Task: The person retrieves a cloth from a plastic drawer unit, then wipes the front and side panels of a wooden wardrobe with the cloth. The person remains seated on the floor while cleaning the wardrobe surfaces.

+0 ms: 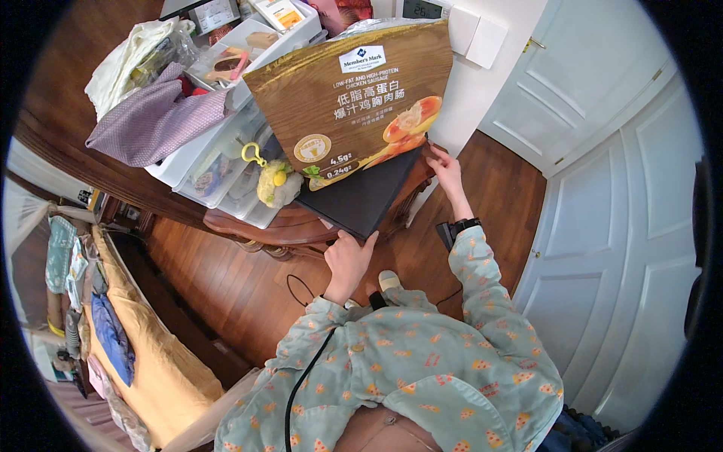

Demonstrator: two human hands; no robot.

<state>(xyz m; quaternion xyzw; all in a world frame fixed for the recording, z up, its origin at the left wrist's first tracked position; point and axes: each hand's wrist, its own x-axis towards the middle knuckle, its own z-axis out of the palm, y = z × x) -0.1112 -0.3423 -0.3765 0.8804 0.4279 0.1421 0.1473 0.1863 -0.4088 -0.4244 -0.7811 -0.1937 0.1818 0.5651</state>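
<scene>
A flat black rectangular case [361, 195] lies on the wooden cabinet top. My left hand [345, 265] grips its near corner, thumb towards the upper side and fingers partly hidden beneath. At the far right corner, my right hand [447, 172] pinches the edge with its fingertips. A large brown food bag [316, 96], printed with sausages and writing, stands on the rear part of the case and hides it there. Left of the case hangs a fuzzy yellow-grey plush charm [278, 183] with a yellow clip.
Clear plastic drawers [212, 178] stand on the left of the cabinet [254, 223], topped by a purple cloth [158, 121] and an open white bin [305, 28]. A white wall with switches [487, 42] rises behind. White doors [587, 79] are right; a bed [147, 361] is left.
</scene>
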